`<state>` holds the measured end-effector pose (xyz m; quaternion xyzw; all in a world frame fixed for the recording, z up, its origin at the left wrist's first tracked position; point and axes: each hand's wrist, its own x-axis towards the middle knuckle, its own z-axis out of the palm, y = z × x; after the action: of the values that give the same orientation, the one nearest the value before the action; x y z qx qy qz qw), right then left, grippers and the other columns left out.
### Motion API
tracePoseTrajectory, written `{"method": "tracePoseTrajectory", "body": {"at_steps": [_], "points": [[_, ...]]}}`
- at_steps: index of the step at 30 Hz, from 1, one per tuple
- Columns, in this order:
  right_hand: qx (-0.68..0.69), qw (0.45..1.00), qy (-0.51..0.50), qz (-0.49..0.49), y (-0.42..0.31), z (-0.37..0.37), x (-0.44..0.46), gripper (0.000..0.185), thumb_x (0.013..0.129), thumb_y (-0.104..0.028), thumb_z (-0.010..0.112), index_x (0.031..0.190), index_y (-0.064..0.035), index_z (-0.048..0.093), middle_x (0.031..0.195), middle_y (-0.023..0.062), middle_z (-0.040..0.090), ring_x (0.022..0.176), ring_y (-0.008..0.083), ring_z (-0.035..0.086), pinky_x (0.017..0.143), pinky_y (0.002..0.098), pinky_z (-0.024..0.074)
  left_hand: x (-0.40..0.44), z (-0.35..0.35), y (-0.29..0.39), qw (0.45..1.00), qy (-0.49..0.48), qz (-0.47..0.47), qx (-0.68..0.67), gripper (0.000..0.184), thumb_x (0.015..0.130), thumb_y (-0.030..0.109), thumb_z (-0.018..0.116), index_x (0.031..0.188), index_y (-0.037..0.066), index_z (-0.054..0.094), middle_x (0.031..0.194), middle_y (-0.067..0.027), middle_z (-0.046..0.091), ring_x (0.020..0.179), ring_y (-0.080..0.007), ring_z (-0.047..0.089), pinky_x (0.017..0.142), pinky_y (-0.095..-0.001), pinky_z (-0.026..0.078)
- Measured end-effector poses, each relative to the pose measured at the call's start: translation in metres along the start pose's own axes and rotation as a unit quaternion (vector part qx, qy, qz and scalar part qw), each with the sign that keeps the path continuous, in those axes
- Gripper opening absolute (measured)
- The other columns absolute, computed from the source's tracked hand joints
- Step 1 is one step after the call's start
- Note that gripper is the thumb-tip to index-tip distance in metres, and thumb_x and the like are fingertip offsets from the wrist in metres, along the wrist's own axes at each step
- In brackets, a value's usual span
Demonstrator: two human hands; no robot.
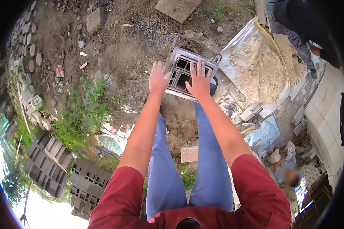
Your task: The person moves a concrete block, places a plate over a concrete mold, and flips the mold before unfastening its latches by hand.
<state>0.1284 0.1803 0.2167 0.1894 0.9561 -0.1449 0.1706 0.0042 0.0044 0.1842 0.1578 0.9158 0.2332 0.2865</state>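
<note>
A grey rectangular metal block mould (179, 93) with several dark openings sits on the ground ahead of my feet. A loop-shaped handle (217, 58) stands out at its far right corner. My left hand (159, 78) is stretched out at the mould's left side, its fingers straight and holding nothing. Over the right part of the openings is my right hand (200, 81), fingers spread, also holding nothing. Whether either palm touches the metal I cannot tell.
A pale sheet (237, 42) bears a heap of sandy material (260, 63) on the right. A person in dark clothing (304, 26) stands beyond it; another person (288, 173) is at lower right. Stacked hollow blocks (51, 160) are at lower left. A brick (190, 152) lies between my legs.
</note>
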Motion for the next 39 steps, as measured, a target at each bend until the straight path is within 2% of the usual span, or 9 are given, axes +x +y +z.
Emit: {"method": "tracePoseTrajectory", "body": {"at_steps": [7, 8, 11, 12, 16, 20, 25, 33, 39], "points": [[0.189, 0.942, 0.171, 0.217, 0.061, 0.022, -0.013, 0.084, 0.095, -0.034, 0.064, 0.16, -0.0015, 0.023, 0.162, 0.0271, 0.027, 0.151, 0.0433, 0.025, 0.12, 0.0634, 0.0167, 0.012, 0.013, 0.07, 0.984, 0.048, 0.142, 0.098, 0.086, 0.093, 0.037, 0.067, 0.159, 0.0, 0.026, 0.169, -0.0192, 0.016, 0.156, -0.0363, 0.017, 0.125, -0.0503, 0.021], [0.211, 0.921, 0.242, 0.22, 0.076, 0.021, -0.005, 0.064, 0.098, -0.031, 0.059, 0.151, 0.0023, 0.04, 0.147, 0.0278, 0.049, 0.139, 0.042, 0.045, 0.116, 0.056, 0.0308, 0.014, 0.021, 0.078, 0.985, 0.058, 0.141, 0.079, 0.086, 0.094, 0.037, 0.065, 0.159, -0.001, 0.025, 0.169, -0.0213, 0.014, 0.156, -0.0384, 0.014, 0.125, -0.052, 0.017], [0.371, 0.874, 0.169, 0.266, 0.123, 0.001, 0.021, 0.049, 0.1, -0.031, 0.056, 0.135, 0.004, 0.057, 0.13, 0.0256, 0.062, 0.121, 0.0406, 0.06, 0.104, 0.0482, 0.0448, 0.017, 0.049, 0.11, 0.984, 0.127, 0.09, 0.089, 0.086, 0.095, 0.039, 0.062, 0.159, -0.002, 0.023, 0.168, -0.0244, 0.013, 0.156, -0.0412, 0.013, 0.125, -0.053, 0.015], [0.326, 0.898, 0.19, 0.228, 0.138, -0.002, 0.033, 0.04, 0.101, -0.031, 0.054, 0.121, 0.0017, 0.065, 0.123, 0.0249, 0.066, 0.109, 0.0408, 0.065, 0.094, 0.0453, 0.0505, 0.019, 0.062, 0.117, 0.984, 0.15, 0.065, 0.072, 0.087, 0.096, 0.042, 0.059, 0.16, -0.003, 0.021, 0.167, -0.0273, 0.012, 0.155, -0.0445, 0.012, 0.125, -0.0553, 0.012], [0.317, 0.928, 0.074, 0.181, 0.178, -0.03, 0.088, 0.039, 0.1, -0.034, 0.054, 0.118, -0.0014, 0.066, 0.124, 0.0244, 0.065, 0.109, 0.0411, 0.064, 0.094, 0.047, 0.0496, 0.028, 0.107, 0.128, 0.969, 0.22, -0.02, 0.106, 0.085, 0.101, 0.05, 0.049, 0.161, -0.002, 0.018, 0.168, -0.0269, 0.008, 0.156, -0.0458, 0.007, 0.125, -0.0585, 0.007], [0.172, 0.968, -0.184, -0.005, 0.19, -0.031, 0.137, 0.038, 0.095, -0.034, 0.057, 0.114, -0.0022, 0.067, 0.119, 0.0236, 0.066, 0.111, 0.0406, 0.063, 0.095, 0.0476, 0.0504, 0.032, 0.117, 0.131, 0.961, 0.247, -0.038, 0.119, 0.086, 0.1, 0.053, 0.046, 0.16, -0.003, 0.02, 0.167, -0.0272, 0.013, 0.156, -0.0455, 0.009, 0.124, -0.059, 0.008], [-0.068, 0.932, -0.308, -0.178, 0.182, -0.02, 0.149, 0.034, 0.086, -0.021, 0.064, 0.116, -0.0059, 0.068, 0.12, 0.0187, 0.067, 0.114, 0.0363, 0.064, 0.096, 0.0478, 0.0523, 0.032, 0.114, 0.126, 0.967, 0.223, -0.039, 0.115, 0.084, 0.101, 0.053, 0.042, 0.159, -0.003, 0.022, 0.167, -0.0273, 0.013, 0.156, -0.0453, 0.009, 0.124, -0.0605, 0.008], [-0.183, 0.882, -0.326, -0.287, 0.176, -0.02, 0.169, 0.035, 0.074, -0.018, 0.079, 0.107, -0.0094, 0.072, 0.105, 0.0119, 0.073, 0.105, 0.0339, 0.07, 0.088, 0.047, 0.0562, 0.013, 0.076, 0.1, 0.99, 0.13, 0.028, 0.046, 0.088, 0.098, 0.044, 0.055, 0.162, -0.001, 0.014, 0.168, -0.0275, 0.005, 0.156, -0.0454, 0.003, 0.125, -0.0566, 0.005], [-0.25, 0.794, -0.436, -0.341, 0.139, -0.042, 0.193, 0.039, 0.064, -0.023, 0.088, 0.1, -0.0153, 0.077, 0.098, 0.0111, 0.076, 0.098, 0.0342, 0.072, 0.081, 0.0483, 0.0575, 0.018, 0.078, 0.102, 0.973, 0.227, -0.022, 0.04, 0.085, 0.099, 0.043, 0.054, 0.161, -0.002, 0.016, 0.168, -0.0286, 0.007, 0.156, -0.0455, 0.006, 0.125, -0.0571, 0.007]]}}
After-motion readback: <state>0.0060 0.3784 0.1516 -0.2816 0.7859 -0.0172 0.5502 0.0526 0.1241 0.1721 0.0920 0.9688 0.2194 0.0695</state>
